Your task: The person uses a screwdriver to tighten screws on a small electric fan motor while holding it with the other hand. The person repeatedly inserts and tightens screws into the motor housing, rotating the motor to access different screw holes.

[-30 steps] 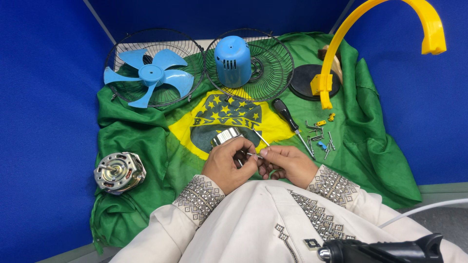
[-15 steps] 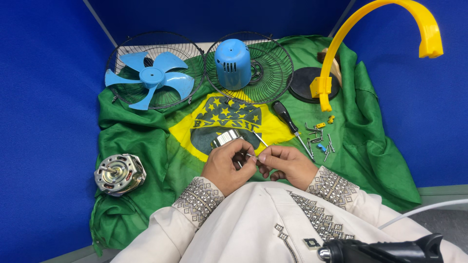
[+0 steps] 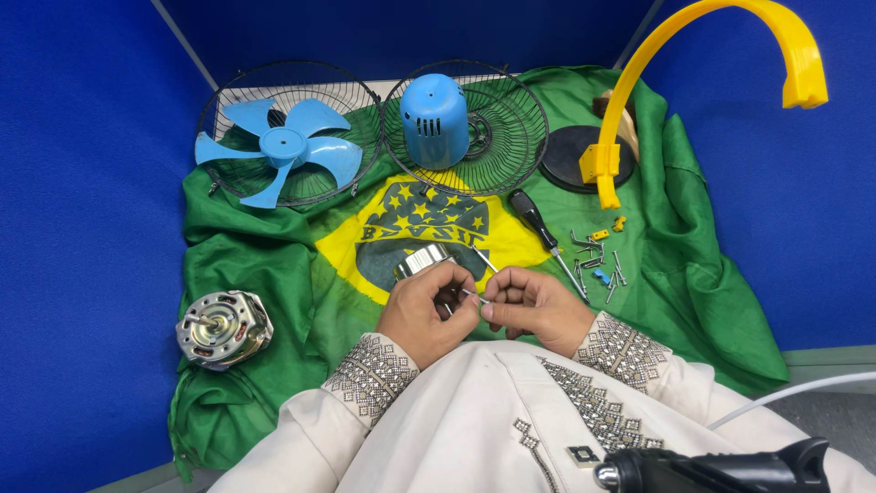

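Fingers of left hand (image 3: 427, 309) curled round metal part (image 3: 423, 260); right hand (image 3: 532, 306) pinching thin pin (image 3: 474, 294) (green cloth (image 3: 274, 265) beneath).

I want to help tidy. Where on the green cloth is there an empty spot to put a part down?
Bare cloth lies between the fan blade and the motor, and right of the screws. It is crowded by the hands, left and right, and along the grilles.
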